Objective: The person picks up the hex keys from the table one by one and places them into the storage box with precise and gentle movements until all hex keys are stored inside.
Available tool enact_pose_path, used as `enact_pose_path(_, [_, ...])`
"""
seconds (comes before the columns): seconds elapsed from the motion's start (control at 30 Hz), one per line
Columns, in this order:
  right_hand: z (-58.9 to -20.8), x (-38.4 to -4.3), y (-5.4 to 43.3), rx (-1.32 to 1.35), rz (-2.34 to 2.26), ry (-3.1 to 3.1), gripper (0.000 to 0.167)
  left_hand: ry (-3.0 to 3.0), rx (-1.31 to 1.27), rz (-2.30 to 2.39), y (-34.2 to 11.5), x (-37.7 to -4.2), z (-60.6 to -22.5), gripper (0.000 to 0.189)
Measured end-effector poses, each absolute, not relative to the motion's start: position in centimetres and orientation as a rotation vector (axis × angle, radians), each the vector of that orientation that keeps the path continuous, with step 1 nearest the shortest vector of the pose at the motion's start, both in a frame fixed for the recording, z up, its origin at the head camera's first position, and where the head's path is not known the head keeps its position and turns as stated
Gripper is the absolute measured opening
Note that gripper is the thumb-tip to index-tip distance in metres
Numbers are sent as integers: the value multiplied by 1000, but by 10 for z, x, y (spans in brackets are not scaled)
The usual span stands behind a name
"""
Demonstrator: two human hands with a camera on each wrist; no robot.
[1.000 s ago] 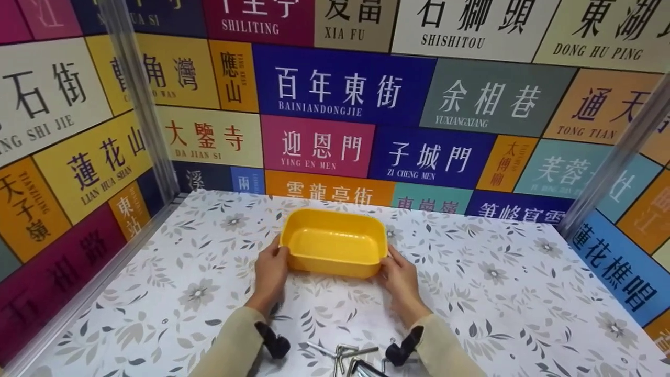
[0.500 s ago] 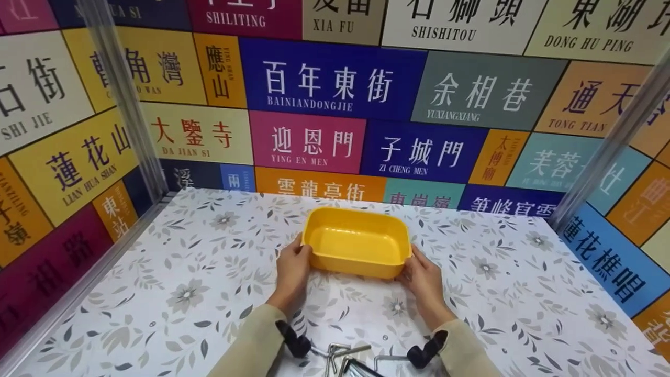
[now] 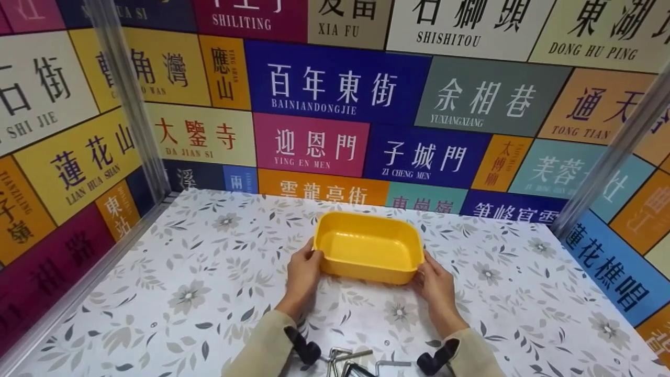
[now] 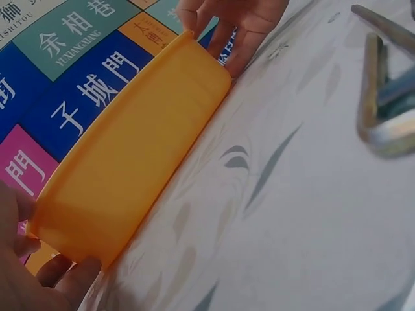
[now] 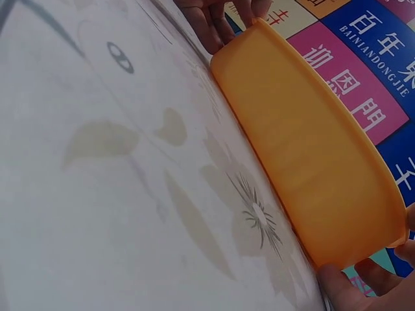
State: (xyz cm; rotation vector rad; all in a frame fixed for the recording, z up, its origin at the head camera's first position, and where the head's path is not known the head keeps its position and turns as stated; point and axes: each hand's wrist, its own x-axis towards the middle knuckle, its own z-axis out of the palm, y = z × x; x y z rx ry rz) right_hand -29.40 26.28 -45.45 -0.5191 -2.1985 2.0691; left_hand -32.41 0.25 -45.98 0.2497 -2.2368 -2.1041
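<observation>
A yellow rectangular plastic bin [image 3: 369, 250] with rounded corners is near the middle of the table in the head view, its inside bare. My left hand [image 3: 304, 275] grips its left end, and my right hand [image 3: 437, 288] grips its right end. Both wrist views show the bin's outer side wall [image 4: 133, 152] with fingers and thumbs curled at its two ends. Whether its base touches the cloth or sits slightly above it, I cannot tell. Between my forearms, at the bottom of the head view, lie several metal hex keys [image 3: 348, 358], partly cut off by the frame.
A white cloth [image 3: 157, 293] with grey leaves and flowers covers the table. Upright panels with coloured sign prints [image 3: 335, 84] enclose the back and both sides. Clear corner strips [image 3: 133, 104] stand where the panels meet. A black wrist mount [image 3: 309, 352] sits at each sleeve.
Both hands and the bin have shifted to the right in the head view, while the camera view itself has also moved a little. The grip at both ends stays the same.
</observation>
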Motion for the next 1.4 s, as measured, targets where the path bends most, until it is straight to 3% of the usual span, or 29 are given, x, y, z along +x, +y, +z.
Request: enact_pose_path(1.4, [-452,-264,272,-500,2020,-2278,59,-2276,100,-2085,-9,-302,-460,54])
